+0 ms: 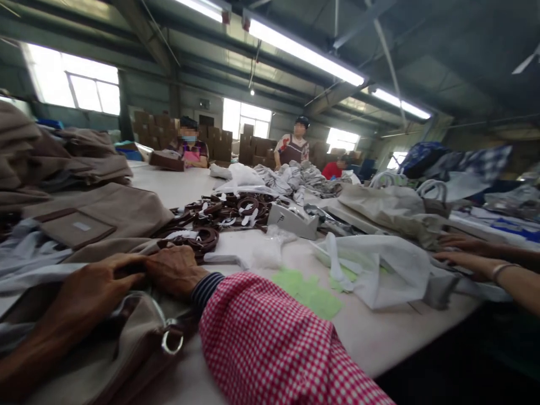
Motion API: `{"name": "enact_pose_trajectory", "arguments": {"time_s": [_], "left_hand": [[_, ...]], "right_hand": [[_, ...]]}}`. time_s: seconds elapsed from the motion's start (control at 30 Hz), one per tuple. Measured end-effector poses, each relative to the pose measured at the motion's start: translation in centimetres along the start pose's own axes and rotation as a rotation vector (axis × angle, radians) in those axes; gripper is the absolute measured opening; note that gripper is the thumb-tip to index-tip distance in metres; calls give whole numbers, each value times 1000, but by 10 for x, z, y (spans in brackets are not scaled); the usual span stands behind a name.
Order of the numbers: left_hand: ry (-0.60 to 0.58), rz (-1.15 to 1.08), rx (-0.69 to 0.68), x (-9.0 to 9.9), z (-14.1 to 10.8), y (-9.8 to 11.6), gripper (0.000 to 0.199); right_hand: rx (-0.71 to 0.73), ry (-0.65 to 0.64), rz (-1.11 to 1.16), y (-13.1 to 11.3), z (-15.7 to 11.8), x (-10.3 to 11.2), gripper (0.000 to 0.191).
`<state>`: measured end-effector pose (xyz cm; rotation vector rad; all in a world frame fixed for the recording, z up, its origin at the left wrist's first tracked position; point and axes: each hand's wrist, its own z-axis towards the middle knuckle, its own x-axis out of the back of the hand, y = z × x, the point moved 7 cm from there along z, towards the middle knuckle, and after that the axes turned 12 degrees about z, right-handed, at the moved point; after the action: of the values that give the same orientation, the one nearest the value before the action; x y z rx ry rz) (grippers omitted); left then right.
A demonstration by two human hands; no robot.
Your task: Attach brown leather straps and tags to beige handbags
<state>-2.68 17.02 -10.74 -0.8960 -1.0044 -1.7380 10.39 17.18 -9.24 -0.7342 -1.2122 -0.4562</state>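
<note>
A tan fabric bag with a brown trim and a metal ring lies at the near left edge of the table. My left hand lies on top of it, fingers stretched toward my right hand. My right hand, coming out of a red checked sleeve, is curled over the bag's upper edge, fingers closed on the fabric. The two hands touch. Just beyond my right hand lies a brown leather strap.
A pile of brown straps, a grey device, white plastic bags and green paper pieces cover the table. Stacked tan bags stand at left. A co-worker's hands rest at right; other people work at the far end.
</note>
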Motion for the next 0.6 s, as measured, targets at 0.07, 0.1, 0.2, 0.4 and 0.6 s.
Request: {"name": "enact_pose_trajectory", "arguments": {"time_s": [0.07, 0.1, 0.2, 0.4, 0.6], "left_hand": [[-3, 20, 3, -5, 1, -6, 38], [-11, 16, 8, -7, 2, -8, 41], [-41, -5, 49, -8, 1, -8, 48], [-31, -72, 95, -1, -2, -3, 42], [-62, -156, 173, 6, -5, 7, 41]], "right_hand": [[-31, 15, 53, 6, 3, -2, 34], [-76, 23, 88, 11, 5, -3, 31], [-256, 54, 176, 27, 9, -6, 26], [-83, -6, 76, 3, 8, 3, 29], [28, 38, -55, 2, 10, -1, 27]]}}
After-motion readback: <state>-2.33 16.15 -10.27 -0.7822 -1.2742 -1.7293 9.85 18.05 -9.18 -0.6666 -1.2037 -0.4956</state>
